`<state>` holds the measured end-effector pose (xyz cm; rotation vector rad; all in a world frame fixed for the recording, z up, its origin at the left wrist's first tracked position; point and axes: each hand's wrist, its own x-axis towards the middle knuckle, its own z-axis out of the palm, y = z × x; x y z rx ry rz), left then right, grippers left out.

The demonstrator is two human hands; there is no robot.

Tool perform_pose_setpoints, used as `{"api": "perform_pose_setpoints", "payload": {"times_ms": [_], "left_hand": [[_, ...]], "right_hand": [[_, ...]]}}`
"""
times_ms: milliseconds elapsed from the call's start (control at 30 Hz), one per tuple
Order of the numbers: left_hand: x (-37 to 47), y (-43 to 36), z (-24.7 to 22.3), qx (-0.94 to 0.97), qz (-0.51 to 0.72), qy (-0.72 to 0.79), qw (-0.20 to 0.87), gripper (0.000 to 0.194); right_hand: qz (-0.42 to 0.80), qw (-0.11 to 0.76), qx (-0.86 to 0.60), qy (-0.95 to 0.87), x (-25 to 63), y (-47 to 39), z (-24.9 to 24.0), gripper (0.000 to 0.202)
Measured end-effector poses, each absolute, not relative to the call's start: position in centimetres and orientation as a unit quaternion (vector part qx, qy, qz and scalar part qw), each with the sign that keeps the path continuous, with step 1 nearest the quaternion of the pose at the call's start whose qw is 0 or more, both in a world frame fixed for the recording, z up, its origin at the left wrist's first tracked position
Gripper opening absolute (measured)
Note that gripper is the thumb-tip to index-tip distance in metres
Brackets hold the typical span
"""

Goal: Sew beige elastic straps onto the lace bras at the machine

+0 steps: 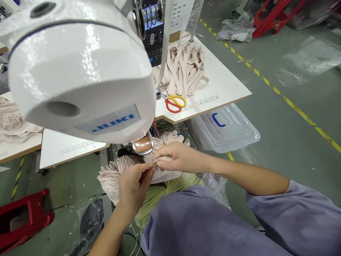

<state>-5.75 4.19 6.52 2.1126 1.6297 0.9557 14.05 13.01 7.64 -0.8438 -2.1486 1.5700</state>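
Observation:
My left hand point(133, 185) and my right hand point(183, 156) meet over my lap, just below the sewing machine head point(85, 78). Between their pinched fingertips is a small piece of beige fabric point(165, 158); its exact shape is mostly covered by my fingers. Gathered beige lace point(113, 179) bulges out beside my left hand. More lace point(170, 138) lies behind my right hand, close to the machine's rounded metal-edged part point(143, 144).
A heap of beige strips point(183, 69) and red-and-yellow scissors point(174, 102) lie on the white table point(226, 87). Below its edge stands a clear lidded bin point(231, 131). Another lace pile point(13, 121) is at left. A red stool point(26, 220) stands lower left.

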Motion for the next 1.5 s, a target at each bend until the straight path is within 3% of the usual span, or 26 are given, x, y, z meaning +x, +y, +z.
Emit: {"api": "perform_pose_setpoints", "payload": {"times_ms": [300,400,500,700,833,933,1033,1233,1367,1500], "left_hand": [[-6.3,5.0,7.0,0.702,0.336,0.566,0.272,0.004],[-6.8,5.6,7.3,0.696,0.296,0.564,0.331,0.016],[-7.4,6.1,7.8,0.732,0.223,0.539,0.352,0.012],[-8.0,6.9,8.1,0.836,0.196,0.482,0.174,0.025],[-8.0,7.2,8.2,0.851,0.213,0.451,0.167,0.025],[-7.7,7.2,7.9,0.799,0.255,0.513,0.184,0.024],[-7.7,7.0,7.0,0.736,0.292,0.603,0.102,0.008],[-9.6,7.5,4.9,0.835,0.274,0.458,-0.129,0.037],[-10.2,7.8,4.6,0.850,0.244,0.442,-0.150,0.042],[-9.8,7.9,5.3,0.841,0.187,0.480,-0.166,0.036]], "right_hand": [[0.573,0.163,-0.277,-0.754,14.2,13.0,7.7,0.013],[0.547,0.163,-0.278,-0.773,14.1,13.0,7.8,0.013],[0.539,0.153,-0.272,-0.783,14.0,13.0,7.7,0.013],[0.472,0.206,-0.271,-0.813,14.0,12.4,7.3,0.014],[0.429,0.253,-0.266,-0.826,13.5,12.5,7.7,0.014],[0.429,0.241,-0.266,-0.829,12.6,14.2,8.5,0.012],[0.416,0.202,-0.295,-0.836,11.4,16.4,9.3,0.012],[0.334,0.150,-0.322,-0.873,10.3,17.7,10.0,0.024],[0.315,0.153,-0.326,-0.878,10.4,17.3,9.9,0.026],[0.314,0.225,-0.319,-0.865,11.2,16.8,8.2,0.018]]}}
